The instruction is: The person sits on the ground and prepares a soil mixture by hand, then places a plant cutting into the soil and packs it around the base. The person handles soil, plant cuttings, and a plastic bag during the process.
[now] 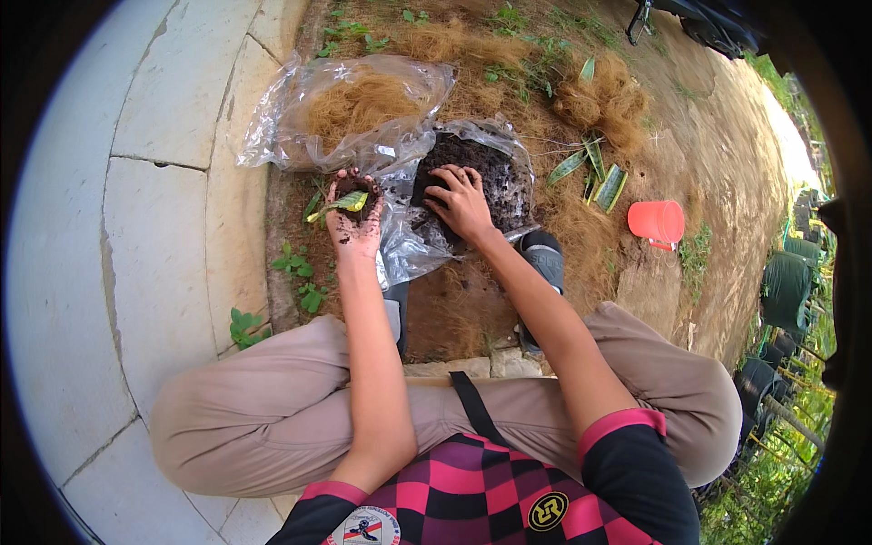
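Note:
My left hand [356, 221] is cupped palm up around dark soil, with a green, yellow-edged snake plant leaf cutting [349, 202] lying or standing in it; I cannot tell which. Soil clings to its fingers and wrist. To its right, my right hand [460, 199] rests fingers spread on dark potting soil [473, 163] in an opened clear plastic bag [521, 170]; the fingertips are partly in the soil. Behind my left hand, another clear plastic bag [272, 133] holds brown coconut fibre [361, 105].
More leaf cuttings [608, 187] lie on the ground to the right, below a clump of fibre [603, 102]. A red plastic mug [655, 221] stands or lies farther right. Pale paving slabs [160, 231] run along the left. My sandalled feet [543, 262] are close to the soil bag.

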Motion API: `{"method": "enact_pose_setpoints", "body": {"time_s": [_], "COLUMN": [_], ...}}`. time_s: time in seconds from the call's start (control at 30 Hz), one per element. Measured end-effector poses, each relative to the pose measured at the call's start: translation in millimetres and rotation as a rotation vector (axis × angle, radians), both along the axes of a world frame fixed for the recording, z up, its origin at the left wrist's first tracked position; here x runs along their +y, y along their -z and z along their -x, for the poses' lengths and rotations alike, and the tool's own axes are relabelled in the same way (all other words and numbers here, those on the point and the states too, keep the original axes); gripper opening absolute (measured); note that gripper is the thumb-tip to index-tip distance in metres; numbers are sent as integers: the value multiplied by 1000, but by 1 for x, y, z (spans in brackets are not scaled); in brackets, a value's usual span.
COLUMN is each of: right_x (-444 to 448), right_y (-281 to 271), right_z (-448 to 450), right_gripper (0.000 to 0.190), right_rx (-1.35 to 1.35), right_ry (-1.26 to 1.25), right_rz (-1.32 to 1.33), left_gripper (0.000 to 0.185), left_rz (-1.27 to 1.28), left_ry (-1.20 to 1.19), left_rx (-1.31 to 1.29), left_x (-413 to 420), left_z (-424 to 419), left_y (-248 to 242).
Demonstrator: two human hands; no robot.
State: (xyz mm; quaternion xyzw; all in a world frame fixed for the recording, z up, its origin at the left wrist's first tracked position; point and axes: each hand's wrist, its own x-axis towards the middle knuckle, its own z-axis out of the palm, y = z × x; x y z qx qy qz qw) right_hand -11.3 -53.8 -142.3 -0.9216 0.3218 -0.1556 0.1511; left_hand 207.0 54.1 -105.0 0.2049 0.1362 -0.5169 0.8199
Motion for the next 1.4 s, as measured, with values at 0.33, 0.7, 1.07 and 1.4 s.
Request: {"method": "enact_pose_setpoints", "body": {"time_s": [0.33,0.7,1.07,1.4], "right_x": [13,-31,6,-38], "right_y": [-1,-20,-9,-17], "right_z": [0,24,24,39], "right_gripper": [37,25,51,48], "right_rx": [33,-225,14,-384], "right_ry": [16,175,213,105], "right_rz": [-4,-312,-46,-280], "left_gripper": [23,20,18,19], "left_rz": [-10,-100,-31,-68], "left_ry": [-26,-49,2,-42], "left_rx": [56,38,73,84], "left_x": [-3,-6,-13,-14], "left_z": [4,12,19,19], "left_y": [0,-11,-3,-5]}}
